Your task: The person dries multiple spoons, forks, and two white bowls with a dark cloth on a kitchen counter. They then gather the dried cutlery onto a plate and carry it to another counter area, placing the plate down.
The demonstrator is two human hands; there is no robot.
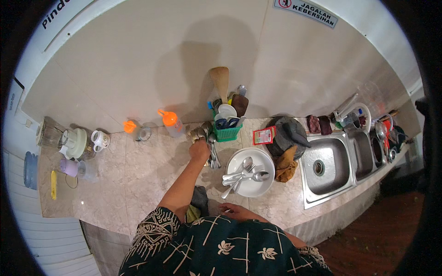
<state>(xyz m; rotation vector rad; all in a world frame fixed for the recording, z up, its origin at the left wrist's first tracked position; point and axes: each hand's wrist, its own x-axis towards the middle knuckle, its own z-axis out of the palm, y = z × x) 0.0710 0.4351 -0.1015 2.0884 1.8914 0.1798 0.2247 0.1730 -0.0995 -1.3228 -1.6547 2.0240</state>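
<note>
My left hand (pixel 199 150) reaches forward over the counter onto a group of metal forks (pixel 196 134); its fingers are hidden from above, so its grip cannot be made out. Metal spoons (pixel 213 151) lie just to its right. My right hand (pixel 234 209) rests near the counter's front edge with its fingers loosely bent, nothing visible in it. Beyond it, a white plate (pixel 252 190) bears several spoons and forks (pixel 248 174). A green plastic basket (pixel 228 134) behind the cutlery holds a wooden spatula (pixel 220 81), blue-handled scissors (pixel 226 122) and other utensils.
Right of the plate are a brown cloth (pixel 286 165), a stone mortar (pixel 276 145) with its pestle (pixel 295 134), a red packet (pixel 264 135) and a steel sink (pixel 329 162). An orange-capped bottle (pixel 171 123), a glass jar (pixel 143 134), a mug (pixel 101 139) and a blender jar (pixel 50 132) stand left.
</note>
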